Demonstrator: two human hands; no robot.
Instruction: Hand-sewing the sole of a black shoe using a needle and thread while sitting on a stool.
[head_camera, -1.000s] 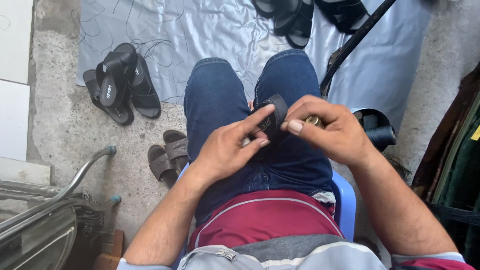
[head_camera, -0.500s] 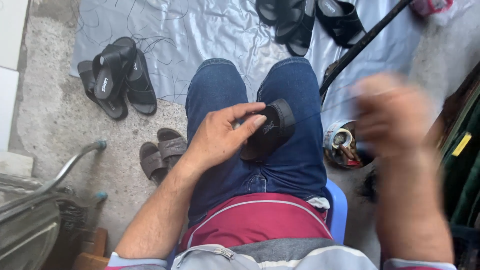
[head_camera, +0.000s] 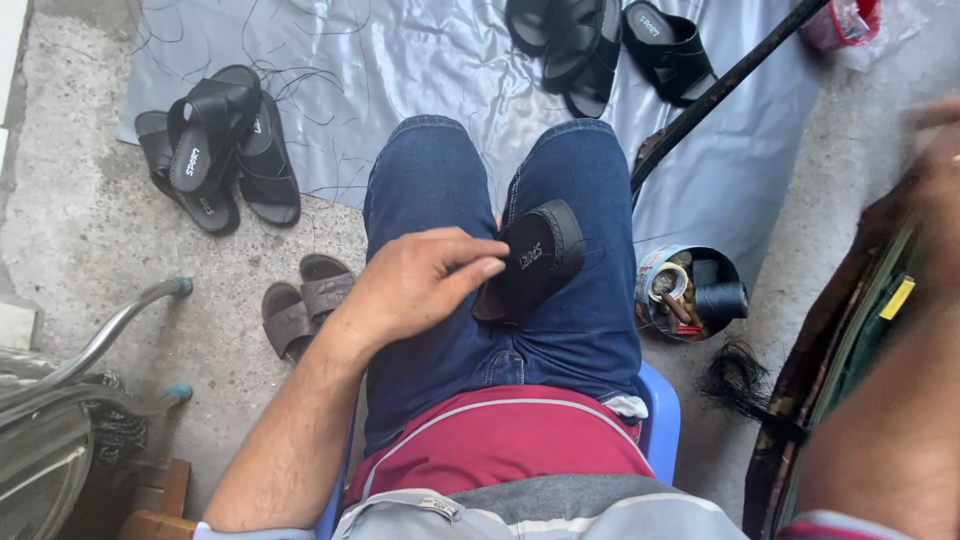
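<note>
Looking down from my head camera: my left hand (head_camera: 420, 285) rests on my lap, fingers (head_camera: 478, 268) curled lightly, their tips pressing the black rubber sandal with a broad strap (head_camera: 530, 258) against my blue denim jeans (head_camera: 440, 180). The sandal lies tilted across my right thigh, strap side up, and my thumb and fingertips pinch its near edge rather than wrap around it.

My right hand (head_camera: 940, 150) is off at the far right edge, raised and badly blurred; I cannot tell whether those fingers are open or closed, or if they hold anything.

Just right of my knee stands a round tin can full of thread spools and odd bits (head_camera: 690, 295) on the concrete floor (head_camera: 80, 230). A dark long rod (head_camera: 720, 90) slants across above it. On the grey plastic sheet (head_camera: 400, 60) lies a stack of black sandals (head_camera: 215, 150) at the left and more black sandals (head_camera: 610, 40) at the top. A pair of brown slides (head_camera: 305, 300) sits beside my left leg. I sit on a blue plastic stool (head_camera: 662, 420).
</note>
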